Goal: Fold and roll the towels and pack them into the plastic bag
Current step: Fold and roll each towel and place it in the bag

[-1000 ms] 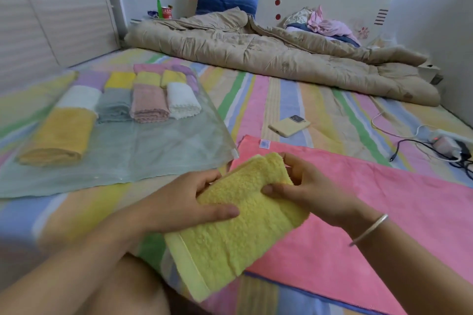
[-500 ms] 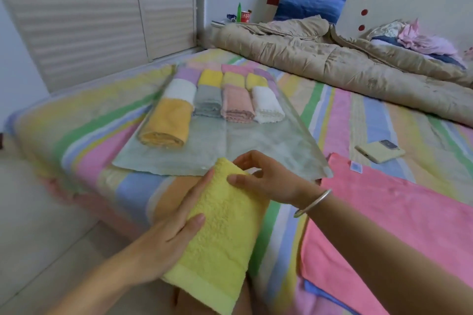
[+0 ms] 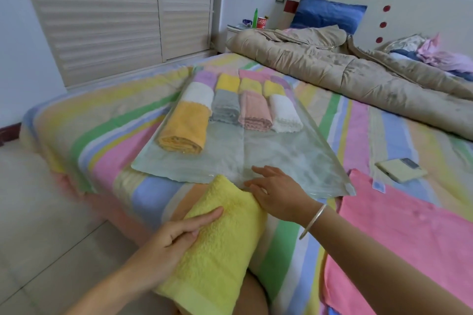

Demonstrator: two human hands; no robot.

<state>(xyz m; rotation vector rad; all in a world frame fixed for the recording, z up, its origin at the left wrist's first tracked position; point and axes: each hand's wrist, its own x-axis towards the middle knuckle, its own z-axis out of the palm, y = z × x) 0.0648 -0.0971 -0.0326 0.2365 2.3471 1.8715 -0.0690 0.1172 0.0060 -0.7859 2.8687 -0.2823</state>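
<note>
Left hand [image 3: 176, 235]: fingers straight, pressing flat on the yellow towel [image 3: 225, 250]; no grasp. Right hand [image 3: 277, 193]: no longer pinches the towel's far end as half a second ago; it lies released, fingers spread, on the near edge of the plastic bag [image 3: 268, 158]. The towel's far end now meets that edge, so insertion is probably next. Not discernible: whether the bag mouth is open. Rolled towels [image 3: 253, 112] occupy the bag's far end.
</note>
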